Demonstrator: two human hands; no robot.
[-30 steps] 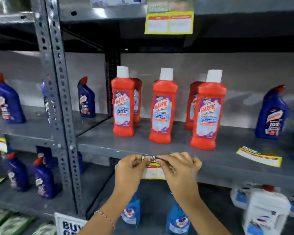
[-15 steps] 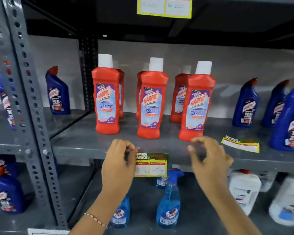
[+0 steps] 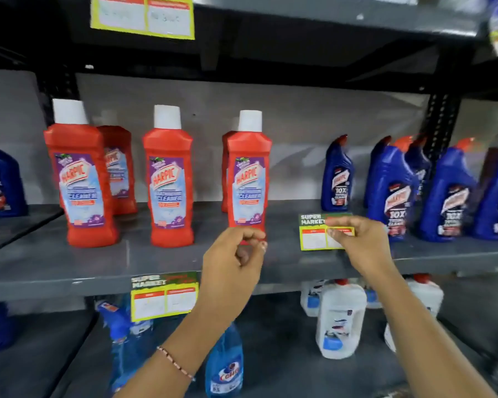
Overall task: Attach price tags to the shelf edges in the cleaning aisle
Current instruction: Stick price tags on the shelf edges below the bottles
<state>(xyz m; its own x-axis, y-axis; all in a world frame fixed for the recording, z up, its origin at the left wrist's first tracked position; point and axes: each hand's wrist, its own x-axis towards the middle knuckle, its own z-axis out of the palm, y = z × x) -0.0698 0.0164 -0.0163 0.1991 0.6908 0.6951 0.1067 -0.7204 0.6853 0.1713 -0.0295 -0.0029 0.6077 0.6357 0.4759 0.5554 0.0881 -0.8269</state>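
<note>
Your right hand (image 3: 360,245) is pinching a loose price tag (image 3: 316,234) above the shelf (image 3: 69,268), fingers hiding its right side; left hand (image 3: 230,262) is curling empty; hung tag (image 3: 164,295) on shelf edge, print too blurry to read

5 red Harpic bottles (image 3: 79,179) with white caps stood on the middle level at the left and center of the frame, 3 in front and 2 behind them. Blue Harpic bottles (image 3: 391,188) with red tips crowded the right of that level, and 1 more (image 3: 0,182) showed at the far left edge. On the lower level, blue spray bottles (image 3: 224,360) stood at the bottom center, with white jugs (image 3: 341,320) carrying blue labels to their right. A grey wall (image 3: 299,116) ran behind the bottles.
</note>
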